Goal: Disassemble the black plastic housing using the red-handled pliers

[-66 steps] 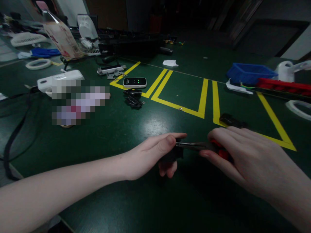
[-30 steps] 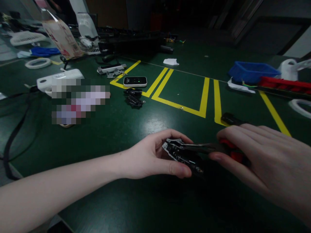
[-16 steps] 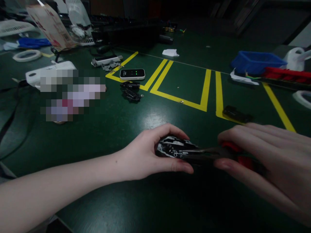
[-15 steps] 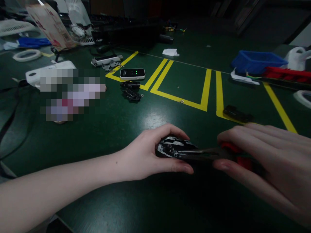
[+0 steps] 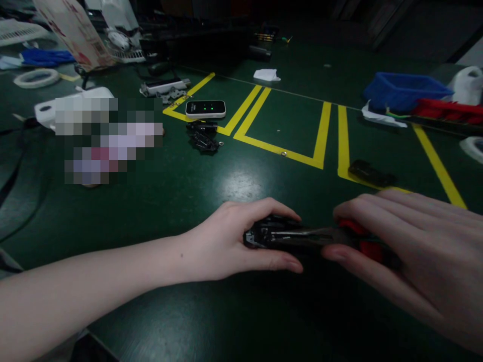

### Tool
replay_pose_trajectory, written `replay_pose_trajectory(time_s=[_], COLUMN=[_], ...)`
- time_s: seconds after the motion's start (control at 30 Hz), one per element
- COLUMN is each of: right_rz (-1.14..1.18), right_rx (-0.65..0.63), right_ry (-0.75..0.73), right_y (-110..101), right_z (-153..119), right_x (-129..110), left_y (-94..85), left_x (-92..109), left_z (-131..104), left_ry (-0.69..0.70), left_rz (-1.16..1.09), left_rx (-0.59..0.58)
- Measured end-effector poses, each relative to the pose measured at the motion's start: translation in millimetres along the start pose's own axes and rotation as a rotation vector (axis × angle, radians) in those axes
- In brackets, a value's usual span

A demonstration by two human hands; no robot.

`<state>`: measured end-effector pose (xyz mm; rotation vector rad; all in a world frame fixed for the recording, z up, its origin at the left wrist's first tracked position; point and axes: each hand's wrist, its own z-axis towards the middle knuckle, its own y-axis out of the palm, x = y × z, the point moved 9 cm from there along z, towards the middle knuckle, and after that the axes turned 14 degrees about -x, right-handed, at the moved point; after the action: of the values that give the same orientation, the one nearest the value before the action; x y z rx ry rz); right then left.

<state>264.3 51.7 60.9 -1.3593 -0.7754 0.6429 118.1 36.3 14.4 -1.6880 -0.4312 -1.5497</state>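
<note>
My left hand [image 5: 226, 244] reaches in from the left, thumb and fingers curled around a small black mechanical part [image 5: 260, 235] with shiny edges. My right hand [image 5: 418, 251] is closed around the red handles of long-nosed pliers [image 5: 324, 235]. The dark metal jaws point left and lie over or against the black part, between the thumb and fingers of my left hand. Dim light and blur hide whether the jaws grip anything. Most of the part's underside is covered by my left hand.
On the green table [image 5: 181, 322] are yellow tape lines, a white device [image 5: 206, 109] with green lights, black pieces [image 5: 204, 138], a small ring [image 5: 284, 154] and a dark part [image 5: 370, 173] beyond my right hand. A blue bin [image 5: 405, 93] stands back right, a white power strip [image 5: 45, 113] left.
The black part has tilted in my left hand, so its silvery top edge shows less. The pliers stay at it. The view has shifted slightly.
</note>
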Motion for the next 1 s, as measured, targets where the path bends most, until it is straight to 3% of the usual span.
replay_pose_trajectory(time_s=[0.27,0.53,1.0], right_rz=[0.058,0.115,0.093], right_rx=[-0.037,0.01,0.013], right_ry=[0.051,-0.147,-0.193], right_y=[9.2,-13.2,-15.2], right_z=[-6.6,16.5,16.0], right_x=[2.0,-21.2,-22.3], left_y=[0.6,1.2,3.7], left_x=[-2.1,-3.9,-3.8], left_z=[0.3,1.8,1.3], left_ry=[-0.039,-0.08,-0.132], left_rz=[-0.007,-0.035,-0.037], left_rx=[-0.022,-0.027,-0.083])
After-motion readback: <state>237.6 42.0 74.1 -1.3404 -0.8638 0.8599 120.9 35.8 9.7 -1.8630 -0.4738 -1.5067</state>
